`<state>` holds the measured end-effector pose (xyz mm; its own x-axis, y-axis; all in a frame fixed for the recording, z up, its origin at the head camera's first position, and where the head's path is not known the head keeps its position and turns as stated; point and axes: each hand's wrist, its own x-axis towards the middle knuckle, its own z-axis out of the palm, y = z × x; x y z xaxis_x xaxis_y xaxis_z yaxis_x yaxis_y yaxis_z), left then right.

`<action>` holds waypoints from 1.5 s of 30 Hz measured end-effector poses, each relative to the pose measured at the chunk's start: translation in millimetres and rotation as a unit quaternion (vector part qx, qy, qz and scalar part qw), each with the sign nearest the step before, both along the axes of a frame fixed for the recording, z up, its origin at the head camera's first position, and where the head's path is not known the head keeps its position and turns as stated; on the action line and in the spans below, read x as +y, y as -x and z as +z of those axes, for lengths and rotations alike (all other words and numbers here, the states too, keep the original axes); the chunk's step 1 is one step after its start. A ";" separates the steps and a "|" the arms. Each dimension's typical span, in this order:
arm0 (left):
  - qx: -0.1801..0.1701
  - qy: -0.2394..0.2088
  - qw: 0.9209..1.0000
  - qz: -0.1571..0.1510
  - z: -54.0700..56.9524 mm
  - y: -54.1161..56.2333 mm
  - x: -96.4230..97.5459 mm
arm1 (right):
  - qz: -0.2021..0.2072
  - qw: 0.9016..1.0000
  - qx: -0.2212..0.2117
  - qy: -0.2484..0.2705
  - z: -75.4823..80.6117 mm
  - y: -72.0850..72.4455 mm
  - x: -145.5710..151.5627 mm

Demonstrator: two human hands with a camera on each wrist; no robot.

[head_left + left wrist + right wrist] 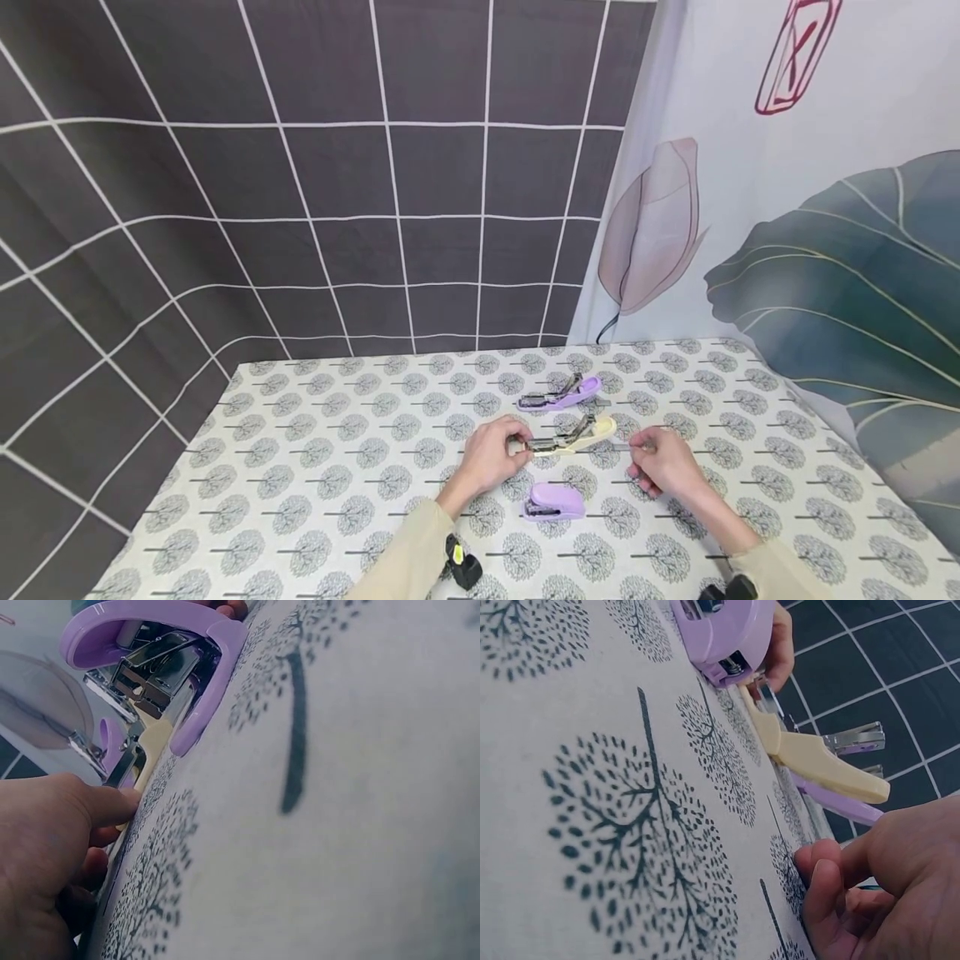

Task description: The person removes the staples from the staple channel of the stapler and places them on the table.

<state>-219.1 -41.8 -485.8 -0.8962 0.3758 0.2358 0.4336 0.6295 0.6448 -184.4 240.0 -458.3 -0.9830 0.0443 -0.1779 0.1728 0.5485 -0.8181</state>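
A pale yellow stapler [573,439] lies on the patterned cloth with its metal parts lifted and exposed. My left hand [491,452] pinches its left end between thumb and fingers; the thumb [112,804] shows in the left wrist view. To the right of the yellow handle is my right hand [666,461], apart from it, with bent fingers [825,889] close to the cloth. No held thing is visible there, but the inside of the hand is hidden. Behind lies a purple stapler [561,395], also opened out. A closed lilac stapler [557,502] rests nearer to me.
The table is covered by a white cloth [300,475] printed with grey trees. Behind it hangs a dark grid-patterned curtain [442,175], with a pale leaf-printed curtain [742,192] at the right. The three staplers lie in a front-to-back row.
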 end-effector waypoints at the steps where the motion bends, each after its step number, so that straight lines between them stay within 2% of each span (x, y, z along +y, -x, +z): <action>1: -0.001 -0.003 1.000 0.001 -0.6 -0.2 -0.1 | -0.002 1.000 0.001 0.001 -0.2 -2.0 0.5; 4: -0.001 -0.018 1.000 0.001 -2.3 -0.3 -0.1 | -0.009 1.000 0.017 -0.006 -0.1 -8.5 1.6; 8: -0.002 -0.034 0.999 0.003 -4.2 0.2 -0.2 | -0.020 0.997 0.066 -0.029 5.1 -19.2 -2.3; 13: -0.006 -0.049 0.999 0.009 -5.3 0.7 -1.0 | -0.008 0.993 0.104 -0.050 14.9 -31.7 -16.9; 16: -0.016 -0.064 0.998 0.008 -6.0 0.5 -2.2 | 0.022 0.991 0.124 -0.045 19.5 -39.0 -27.9; 19: -0.027 -0.085 0.996 0.002 -7.1 0.1 -5.3 | 0.077 0.984 0.153 -0.037 22.1 -45.8 -38.2; 23: -0.032 -0.129 0.991 -0.018 -6.1 -0.8 -13.2 | 0.162 0.962 0.213 -0.053 23.0 -51.3 -49.7; 25: -0.032 -0.147 0.988 -0.030 -3.7 -2.2 -18.2 | 0.189 0.951 0.235 -0.066 23.0 -52.8 -54.3; 28: -0.041 -0.153 0.986 -0.048 1.8 -7.3 -24.9 | 0.206 0.947 0.234 -0.076 24.1 -54.5 -59.4; 31: -0.071 -0.149 0.984 -0.066 8.8 -17.7 -31.2 | 0.213 0.947 0.225 -0.083 25.7 -55.5 -64.4; 35: -0.096 -0.142 0.982 -0.081 15.7 -31.9 -33.6 | 0.229 0.938 0.239 -0.100 27.8 -55.7 -69.0; 41: -0.105 -0.120 0.984 -0.081 18.5 -45.7 -30.9 | 0.236 0.930 0.250 -0.133 28.5 -54.7 -77.2; 45: -0.100 -0.101 0.986 -0.084 14.8 -50.9 -27.3 | 0.249 0.925 0.251 -0.139 30.0 -55.1 -83.9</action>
<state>-168.2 -69.0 -471.0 -0.8618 0.4860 0.1454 0.3720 0.4106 0.8325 -129.3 156.2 -428.3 -0.8497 -0.4605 0.2568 -0.5211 0.6585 -0.5430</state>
